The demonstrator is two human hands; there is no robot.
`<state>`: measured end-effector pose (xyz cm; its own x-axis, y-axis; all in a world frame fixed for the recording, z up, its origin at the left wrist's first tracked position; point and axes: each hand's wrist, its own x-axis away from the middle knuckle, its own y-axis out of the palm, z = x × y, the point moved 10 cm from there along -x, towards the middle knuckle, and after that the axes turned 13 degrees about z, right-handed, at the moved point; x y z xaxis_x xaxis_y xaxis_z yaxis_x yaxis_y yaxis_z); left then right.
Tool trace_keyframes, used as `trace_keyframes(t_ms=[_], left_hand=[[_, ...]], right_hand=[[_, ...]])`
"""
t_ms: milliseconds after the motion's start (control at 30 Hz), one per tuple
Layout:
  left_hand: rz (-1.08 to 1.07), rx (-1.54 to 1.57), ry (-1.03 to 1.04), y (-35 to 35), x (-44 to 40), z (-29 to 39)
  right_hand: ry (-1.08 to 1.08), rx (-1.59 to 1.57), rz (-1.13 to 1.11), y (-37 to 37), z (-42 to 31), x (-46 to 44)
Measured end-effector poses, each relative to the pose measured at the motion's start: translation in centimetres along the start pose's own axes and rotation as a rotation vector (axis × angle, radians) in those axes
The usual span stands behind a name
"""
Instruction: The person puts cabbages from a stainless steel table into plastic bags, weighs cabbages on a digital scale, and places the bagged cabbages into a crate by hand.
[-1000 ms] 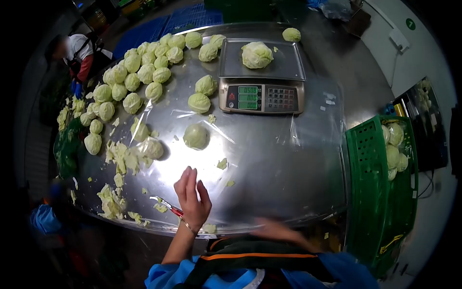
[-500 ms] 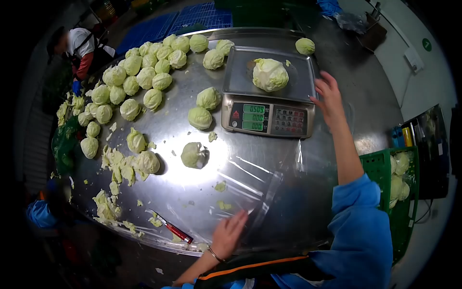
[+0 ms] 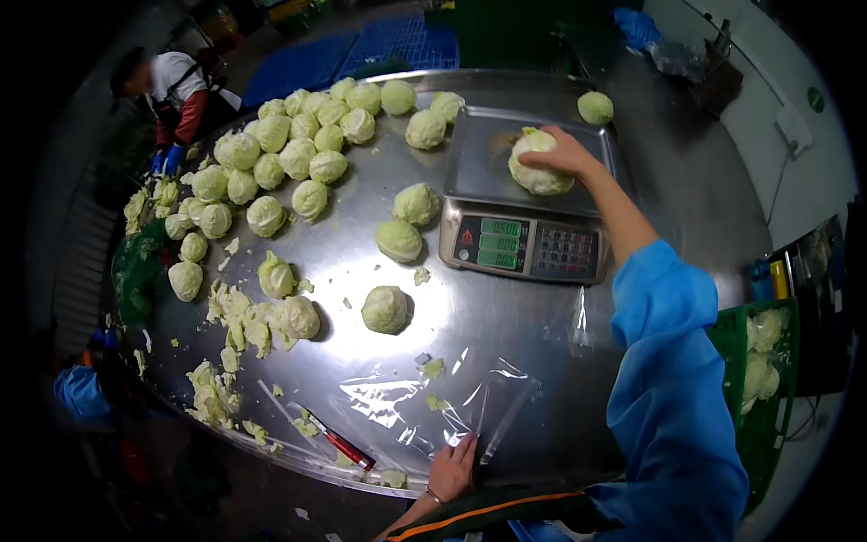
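Observation:
My right hand (image 3: pixel 564 155) is wrapped round a pale green cabbage (image 3: pixel 540 176) on the tray of the weighing scale (image 3: pixel 524 239), whose displays are lit green. Near the front edge of the metal table, my left hand (image 3: pixel 453 465) is at a clear plastic bag (image 3: pixel 470 397) lying flat; its fingers are close together on the film. To its left lies a red-handled knife (image 3: pixel 348 449). One single cabbage (image 3: pixel 385 309) sits in the bright glare, with two more between it and the scale.
Many cabbages (image 3: pixel 298 158) cover the back left of the metal table (image 3: pixel 542 361), with loose leaves (image 3: pixel 212 395) at the front left. A green crate (image 3: pixel 775 452) with bagged cabbages stands at the right. A co-worker (image 3: pixel 176 90) in blue gloves bends at the far left.
My right hand has gone from near the front edge to the scale and taken hold of the cabbage there. My left hand has moved right and down, and the plastic bag now lies spread beside it.

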<state>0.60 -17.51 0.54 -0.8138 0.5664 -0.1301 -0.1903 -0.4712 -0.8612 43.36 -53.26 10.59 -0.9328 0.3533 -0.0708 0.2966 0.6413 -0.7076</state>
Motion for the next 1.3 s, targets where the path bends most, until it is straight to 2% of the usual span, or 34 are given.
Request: trace_keyframes(t_ms=[67,133,167,200,233,267,333,367,400,467,567,633,667,700,800,867,900,1000,1100,1200,1300], left_hand=[[0.067,0.022,-0.042,0.0,0.4,-0.7],[0.147,0.089,-0.076,0.7,1.3,-2.3],[0.127,0.094,-0.126,0.5,1.1,-2.5],[0.144,0.122,-0.143,0.3,1.0,-2.6],[0.161,0.154,-0.164,0.4,1.0,-2.7],[0.179,0.185,-0.186,0.1,1.1,-2.7],[0.148,0.287,-0.319,-0.4,1.2,-2.8],[0.132,0.341,-0.380,-0.7,1.3,-2.9],[0.150,0.378,-0.419,-1.3,1.8,-2.7],[0.183,0.453,-0.483,-2.7,2.6,-2.6],[0.187,0.511,-0.358,-4.9,2.9,-0.1],[0.263,0.482,-0.183,-6.4,2.3,1.1],[0.273,0.466,-0.202,-6.8,2.4,0.4],[0.281,0.454,-0.223,-7.8,2.3,0.0],[0.374,0.476,-0.277,-10.3,2.4,-1.5],[0.386,0.523,-0.341,-11.6,2.6,-2.4],[0.459,0.498,-0.302,-12.9,2.3,-3.0],[0.617,0.461,-0.259,-15.3,2.5,-4.2],[0.664,0.448,-0.268,-19.2,1.3,-6.3],[0.652,0.393,-0.224,-20.7,1.7,-7.3],[0.643,0.240,-0.127,-22.9,1.6,-6.8]], right_hand=[[0.127,-0.312,0.022,-1.5,1.8,1.7],[0.253,-1.068,-0.177,-1.8,-1.9,9.2],[0.377,-1.198,-0.258,-1.8,-1.3,13.5],[0.575,-1.431,-0.436,-0.4,-0.1,18.6],[0.427,-1.346,-0.473,-0.4,-0.1,23.3],[0.540,-1.548,-0.586,1.3,-2.6,29.4],[0.829,-1.398,-0.495,6.7,2.5,40.0],[1.079,-1.182,-0.453,8.8,2.9,45.6],[1.191,-1.263,-0.550,11.7,3.5,50.2],[1.114,-1.320,-0.553,12.0,-0.6,53.8],[1.099,-1.182,-0.361,10.9,-2.8,55.7],[0.452,-0.584,-0.411,10.9,-3.1,54.8],[0.134,-0.274,-0.404,10.9,-3.9,54.7],[-0.100,-0.112,-0.212,9.0,-7.2,52.9],[-0.246,0.106,0.219,8.4,-9.9,47.1],[-0.094,-0.049,-0.065,13.0,-7.0,45.8],[-0.025,-0.131,-0.204,14.6,-6.9,45.1],[0.132,-0.188,-0.051,12.6,-6.2,43.8],[-0.193,-0.232,0.154,8.2,-10.3,43.6],[-0.045,-0.340,0.269,6.8,-7.9,44.4],[0.197,-0.609,0.243,5.6,-10.4,46.3]])
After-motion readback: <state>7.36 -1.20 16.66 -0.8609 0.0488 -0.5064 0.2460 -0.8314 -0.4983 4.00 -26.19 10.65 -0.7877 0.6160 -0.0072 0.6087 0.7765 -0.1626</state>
